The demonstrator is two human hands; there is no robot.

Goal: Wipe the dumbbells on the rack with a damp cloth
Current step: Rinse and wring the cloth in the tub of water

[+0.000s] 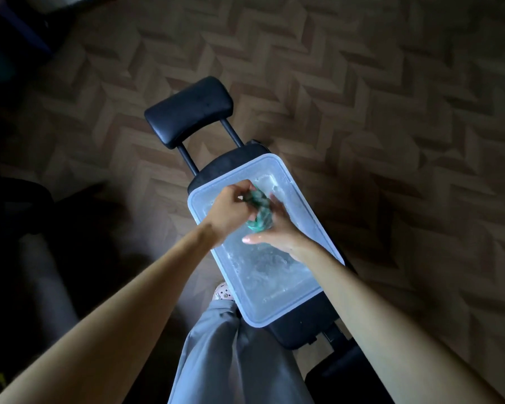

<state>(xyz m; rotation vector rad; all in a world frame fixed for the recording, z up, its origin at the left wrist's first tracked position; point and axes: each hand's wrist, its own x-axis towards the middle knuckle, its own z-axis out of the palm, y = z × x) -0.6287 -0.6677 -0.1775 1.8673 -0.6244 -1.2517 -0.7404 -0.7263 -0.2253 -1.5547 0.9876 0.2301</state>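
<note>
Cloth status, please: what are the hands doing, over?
Both hands busy: left hand and right hand grip green cloth. Bunched over water tub on bench. No dumbbells in view.

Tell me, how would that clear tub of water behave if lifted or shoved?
The tub probably feels heavy, since water covers its bottom. That water would likely slosh when moved. It looks as wide as the bench, so a shove might tip it off.
</note>
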